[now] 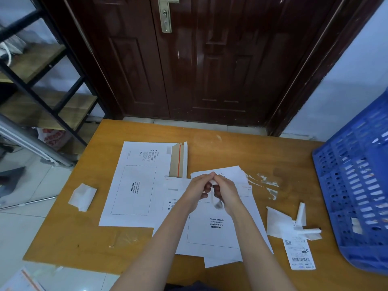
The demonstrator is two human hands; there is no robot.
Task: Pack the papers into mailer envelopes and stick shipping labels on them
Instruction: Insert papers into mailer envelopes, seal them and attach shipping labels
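Note:
My left hand [196, 191] and my right hand [225, 191] meet above a white mailer envelope [212, 234] in front of me, fingers curled. Between them they pinch a thin translucent strip [216, 203] that hangs down, blurred. Loose white papers [233, 174] lie under the far end of that envelope. To the left lies a stack of white mailer envelopes [134, 185], its top one open-flapped with a red adhesive line [179, 161]. A printed shipping label [299, 252] with a barcode lies at the right on the table.
A blue plastic crate [357, 185] stands at the table's right edge. Crumpled white backing paper [83, 197] lies at the left, more paper scraps [279, 222] and clear film bits [265, 181] at the right. A dark door and a metal shelf [42, 80] stand behind the wooden table [88, 238].

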